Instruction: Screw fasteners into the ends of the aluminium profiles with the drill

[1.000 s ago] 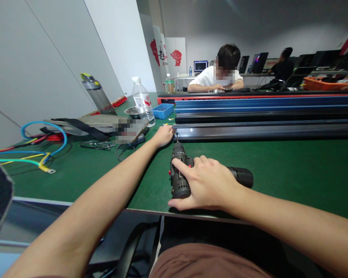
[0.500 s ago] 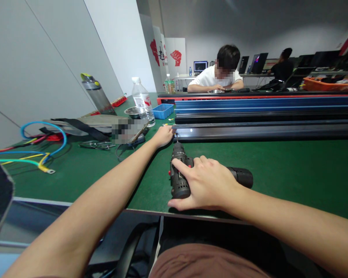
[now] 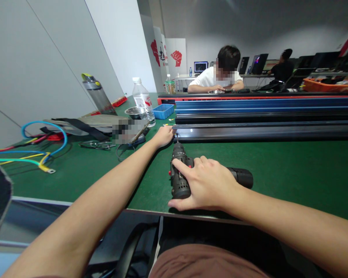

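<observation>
My right hand (image 3: 210, 179) is wrapped around a black cordless drill (image 3: 179, 175) that lies on its side above the green table. The drill points away from me, and its bit meets the left end of a long black metal profile (image 3: 249, 132). At that same end, my left hand (image 3: 164, 136) has its fingers closed on the profile. Its fingertips are partly hidden, so any small part between them cannot be made out.
Behind the profile lie more long rails, including a blue one (image 3: 266, 105). A blue tray (image 3: 163, 111), a water bottle (image 3: 142, 98) and a metal bowl (image 3: 132, 111) stand left of them. Cables (image 3: 43, 164) lie at far left. Across the table sits a person (image 3: 204, 80).
</observation>
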A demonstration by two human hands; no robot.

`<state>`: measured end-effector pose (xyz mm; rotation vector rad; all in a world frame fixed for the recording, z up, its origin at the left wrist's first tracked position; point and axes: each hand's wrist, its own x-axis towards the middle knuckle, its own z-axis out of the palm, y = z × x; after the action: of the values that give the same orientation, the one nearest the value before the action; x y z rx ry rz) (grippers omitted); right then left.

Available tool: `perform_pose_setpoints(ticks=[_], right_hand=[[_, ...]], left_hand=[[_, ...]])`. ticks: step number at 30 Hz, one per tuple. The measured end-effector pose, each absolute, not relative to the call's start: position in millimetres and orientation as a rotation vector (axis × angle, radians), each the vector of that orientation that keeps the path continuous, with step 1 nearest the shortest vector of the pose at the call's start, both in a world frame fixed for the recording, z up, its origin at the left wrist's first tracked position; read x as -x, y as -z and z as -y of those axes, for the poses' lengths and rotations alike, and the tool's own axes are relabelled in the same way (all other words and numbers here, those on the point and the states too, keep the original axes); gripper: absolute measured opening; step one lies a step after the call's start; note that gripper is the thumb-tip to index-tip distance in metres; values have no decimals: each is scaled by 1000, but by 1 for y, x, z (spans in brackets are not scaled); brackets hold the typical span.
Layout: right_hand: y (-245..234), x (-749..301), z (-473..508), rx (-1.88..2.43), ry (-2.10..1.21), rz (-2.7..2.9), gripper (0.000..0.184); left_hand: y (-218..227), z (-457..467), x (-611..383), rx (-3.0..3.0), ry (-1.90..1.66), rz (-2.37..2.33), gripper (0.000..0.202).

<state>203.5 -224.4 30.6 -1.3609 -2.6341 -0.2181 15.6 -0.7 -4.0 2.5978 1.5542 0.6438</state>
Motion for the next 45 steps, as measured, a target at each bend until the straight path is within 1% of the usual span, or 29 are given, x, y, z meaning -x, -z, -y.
perform_pose_setpoints(ticks=[8, 15, 23, 30, 45], right_hand=[[-29, -204, 224, 1329, 243, 2604, 89], [-32, -203, 225, 1369, 210, 2632, 90], [-28, -203, 224, 1339, 235, 2611, 92], [-27, -204, 224, 1329, 262, 2603, 90], [-25, -204, 223, 1301, 290, 2593, 89]], left_hand=[[3, 3, -17, -2574, -649, -1577, 41], [5, 8, -20, -2562, -673, -1632, 49], [3, 8, -20, -2612, -610, -1597, 43], [3, 8, -19, -2600, -629, -1615, 44], [2, 8, -20, -2680, -470, -1680, 47]])
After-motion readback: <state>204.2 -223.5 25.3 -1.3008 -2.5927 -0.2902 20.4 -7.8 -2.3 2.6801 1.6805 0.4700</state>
